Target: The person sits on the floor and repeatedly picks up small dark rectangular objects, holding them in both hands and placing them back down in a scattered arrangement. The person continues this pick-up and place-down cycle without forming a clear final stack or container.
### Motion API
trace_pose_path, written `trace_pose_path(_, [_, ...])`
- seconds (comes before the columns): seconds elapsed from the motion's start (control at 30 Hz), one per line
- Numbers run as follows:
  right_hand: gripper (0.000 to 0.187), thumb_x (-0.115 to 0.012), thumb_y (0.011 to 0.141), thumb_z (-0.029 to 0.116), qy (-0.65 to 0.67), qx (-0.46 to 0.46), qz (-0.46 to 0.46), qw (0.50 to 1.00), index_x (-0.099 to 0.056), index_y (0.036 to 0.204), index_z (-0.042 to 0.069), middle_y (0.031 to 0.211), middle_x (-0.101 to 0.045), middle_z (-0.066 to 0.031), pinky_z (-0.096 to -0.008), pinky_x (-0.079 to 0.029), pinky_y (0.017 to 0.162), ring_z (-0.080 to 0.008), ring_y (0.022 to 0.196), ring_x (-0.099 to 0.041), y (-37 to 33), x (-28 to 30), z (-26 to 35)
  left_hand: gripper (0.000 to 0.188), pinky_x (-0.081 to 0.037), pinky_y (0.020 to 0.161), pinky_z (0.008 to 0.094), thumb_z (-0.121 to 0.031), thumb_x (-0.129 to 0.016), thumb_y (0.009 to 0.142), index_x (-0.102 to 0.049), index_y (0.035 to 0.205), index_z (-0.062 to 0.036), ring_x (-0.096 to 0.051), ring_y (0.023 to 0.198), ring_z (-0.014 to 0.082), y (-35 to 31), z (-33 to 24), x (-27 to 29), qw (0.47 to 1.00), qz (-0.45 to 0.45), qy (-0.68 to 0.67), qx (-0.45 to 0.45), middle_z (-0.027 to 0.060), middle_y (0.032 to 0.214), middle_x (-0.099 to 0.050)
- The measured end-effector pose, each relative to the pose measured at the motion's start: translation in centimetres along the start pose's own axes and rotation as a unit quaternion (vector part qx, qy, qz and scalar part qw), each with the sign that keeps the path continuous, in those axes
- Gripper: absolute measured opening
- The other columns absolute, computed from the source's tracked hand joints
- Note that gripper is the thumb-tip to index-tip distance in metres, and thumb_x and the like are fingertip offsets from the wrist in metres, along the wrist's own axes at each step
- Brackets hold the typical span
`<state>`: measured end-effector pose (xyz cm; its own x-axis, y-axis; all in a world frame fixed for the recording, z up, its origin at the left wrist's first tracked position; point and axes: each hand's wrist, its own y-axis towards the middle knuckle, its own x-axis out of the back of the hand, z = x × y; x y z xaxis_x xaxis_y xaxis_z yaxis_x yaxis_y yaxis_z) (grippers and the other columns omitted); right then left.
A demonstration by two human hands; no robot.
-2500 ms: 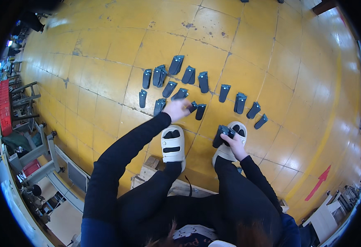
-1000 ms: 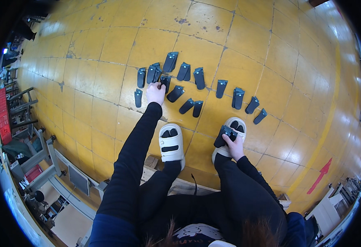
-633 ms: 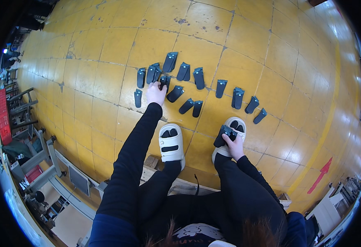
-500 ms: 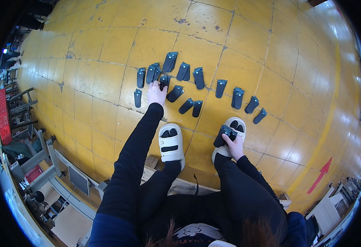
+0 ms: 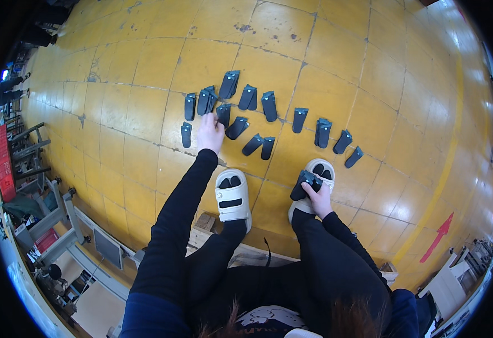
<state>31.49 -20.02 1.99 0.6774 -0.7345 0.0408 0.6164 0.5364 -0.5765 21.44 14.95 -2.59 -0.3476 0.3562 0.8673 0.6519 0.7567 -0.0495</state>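
Several flat, dark packs that look like folded socks with teal tops lie spread over the yellow floor in front of me. My left hand (image 5: pixel 211 134) reaches among them on the left, fingers a little bent and apart, holding nothing that I can see. Just beyond its fingertips lies a dark pack (image 5: pixel 223 114); another pack (image 5: pixel 237 128) is to its right and a small one (image 5: pixel 186 135) to its left. Low over my right sandal, my right hand (image 5: pixel 319 199) is closed on a bunch of the same dark packs (image 5: pixel 301 187), its thumb on top.
My feet, in cream sandals (image 5: pixel 232 197), stand close behind the packs. I sit over a wooden pallet-like edge (image 5: pixel 203 225). At the left are metal-framed workbenches (image 5: pixel 69 217) and a red crate (image 5: pixel 3 163). A red arrow (image 5: pixel 438 236) marks the floor at the right.
My left hand has drawn back slightly toward me from the pack it was touching, which now lies uncovered on the floor. My right hand stays in place with its bunch.
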Motion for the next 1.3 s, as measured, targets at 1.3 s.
trace_pose_path(1.3, [0.03,-0.067,0.087,0.019,-0.025,0.01,-0.014,1.0,-0.061,0.106,-0.003,0.094,-0.066,-0.0054,-0.0269,-0.047,0.082,-0.0125,0.088,-0.061,0.0,-0.1,-0.4,0.042,-0.045,0.085,0.0416,-0.013,-0.079,0.067,-0.054,0.099,-0.0036,-0.055,0.094,0.0331,1.1,0.5,-4.1,0.983,-0.072,-0.052,0.163,0.0148,0.098,-0.055])
